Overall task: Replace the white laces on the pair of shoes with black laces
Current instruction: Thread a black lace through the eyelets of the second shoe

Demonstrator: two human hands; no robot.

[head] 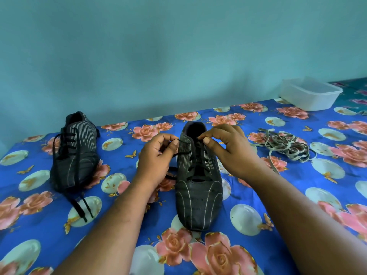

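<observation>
Second shoe (pixel 198 175) nearly relaced in black; both hands working at its top eyelets.

Black lace (pixel 198 165) crosses the shoe between the two sets of fingers. Left hand (pixel 156 155) pinches one lace end between thumb and forefinger, just left of the collar. Right hand (pixel 228 147) fingers curled, tips at the top eyelet; likely pinching the other end, but the lace there is too dark to confirm. First shoe (pixel 75 153), well left of the fingers, already carries black laces, ends loose and untied. White laces (pixel 286 145) lie heaped right of the right hand, removed. Left to do, by judgement: top eyelets, tying. A plastic container (pixel 309 94) sits beyond on the floral tabletop (pixel 278 195). Lower eyelets hard to make out.
</observation>
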